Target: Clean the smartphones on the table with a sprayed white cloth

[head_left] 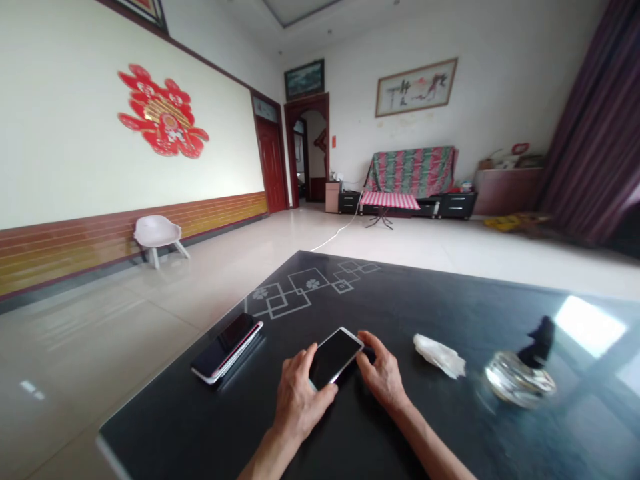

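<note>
A smartphone (336,357) with a dark screen and a pale frame is tilted above the black table (400,433). My left hand (301,393) grips its near left end, thumb on one long edge and fingers on the other. At the phone's far right corner is my right hand (381,370), its thumb and index finger closed around that corner. Something dark shows under the right fingers, too unclear to name. Left of my hands lie stacked phones (227,347), dark screen upward. A crumpled white tissue (440,355) rests to the right of my right hand.
On the table's right stands a clear glass dish (520,380) with a black object (539,341) at it. A white chair (158,232) is by the left wall. Farther back are a small table with a striped cloth (390,200) and low black cabinets (456,205).
</note>
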### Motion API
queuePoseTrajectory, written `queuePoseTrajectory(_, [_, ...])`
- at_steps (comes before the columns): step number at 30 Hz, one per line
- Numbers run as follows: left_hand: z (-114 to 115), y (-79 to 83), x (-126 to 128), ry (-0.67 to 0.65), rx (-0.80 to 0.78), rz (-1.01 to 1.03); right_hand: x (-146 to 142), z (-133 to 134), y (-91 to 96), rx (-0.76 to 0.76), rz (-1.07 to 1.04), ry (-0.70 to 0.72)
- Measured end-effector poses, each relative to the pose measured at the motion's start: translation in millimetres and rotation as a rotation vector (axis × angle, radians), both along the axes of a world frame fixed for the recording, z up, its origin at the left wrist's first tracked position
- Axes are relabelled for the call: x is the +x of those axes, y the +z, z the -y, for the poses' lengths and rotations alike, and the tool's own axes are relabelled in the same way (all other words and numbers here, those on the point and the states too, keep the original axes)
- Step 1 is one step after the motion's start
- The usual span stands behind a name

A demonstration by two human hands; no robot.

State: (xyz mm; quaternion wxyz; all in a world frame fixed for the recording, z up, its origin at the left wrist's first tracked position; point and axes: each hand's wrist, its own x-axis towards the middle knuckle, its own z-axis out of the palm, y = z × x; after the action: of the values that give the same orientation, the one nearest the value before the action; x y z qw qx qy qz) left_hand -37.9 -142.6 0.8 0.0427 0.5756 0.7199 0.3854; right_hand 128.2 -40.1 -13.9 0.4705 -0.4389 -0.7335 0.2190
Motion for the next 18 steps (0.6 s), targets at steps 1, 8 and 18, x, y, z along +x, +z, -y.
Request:
queuePoseTrajectory(1, [-2,-1.4,11,-0.029,-0.014,0.0,14,2,-1.3,0.01,0.02,-0.02])
queuePoseTrajectory(8, [-6,-3.9,57,-0.156,-0.04,-0.017,76,15,-3.7,0.074,0.175,-0.056])
queuePoseTrajectory(18, [-1,-7.9,74,-0.185,-0.032,-0.178,89,21,-9.2,0.12,0.284,-0.056])
